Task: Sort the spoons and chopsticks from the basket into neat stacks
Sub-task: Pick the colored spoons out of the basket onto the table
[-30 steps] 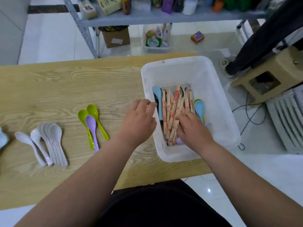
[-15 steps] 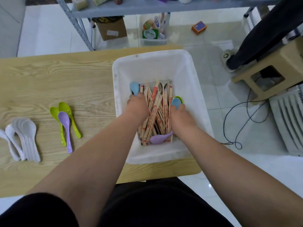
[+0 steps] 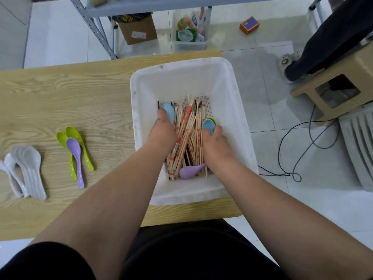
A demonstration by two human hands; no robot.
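The head view looks down on a sorting job that I judge to be partly done. On the wooden table (image 3: 84,98), well left of the basket, lie two groups already out: a nested stack of white spoons (image 3: 26,168) near the left edge, and beside it two green spoons (image 3: 77,144) with a purple spoon (image 3: 75,158) lying over them, a looser pile than the white one.

Most of the work seems to be left. The white plastic basket (image 3: 181,77), at the table's right end, holds a thick jumble of wooden chopsticks (image 3: 187,136) with red markings, lying roughly lengthwise but crossed. No chopsticks are out on the table. Spoons remain in the basket too: a light blue spoon (image 3: 169,114) at the left of the heap, another blue spoon (image 3: 209,126) at the right with a green spoon (image 3: 212,119) under it, and a purple spoon (image 3: 190,171) at the near end.

Both hands are down in the basket. The left hand (image 3: 162,134) is curled at the heap's left side, fingertips touching the light blue spoon; the right hand (image 3: 217,144) is curled at the right side against the other blue spoon. Whether either truly grips a spoon or chopsticks, I cannot tell.

The table is pale wood-grain. Beyond it, on a white tiled floor, are a grey metal shelf (image 3: 96,27), a cardboard box (image 3: 139,30), a small crate of packets (image 3: 190,35), an orange box (image 3: 249,25), a beige stool (image 3: 339,85) and a trailing black cable (image 3: 298,154).
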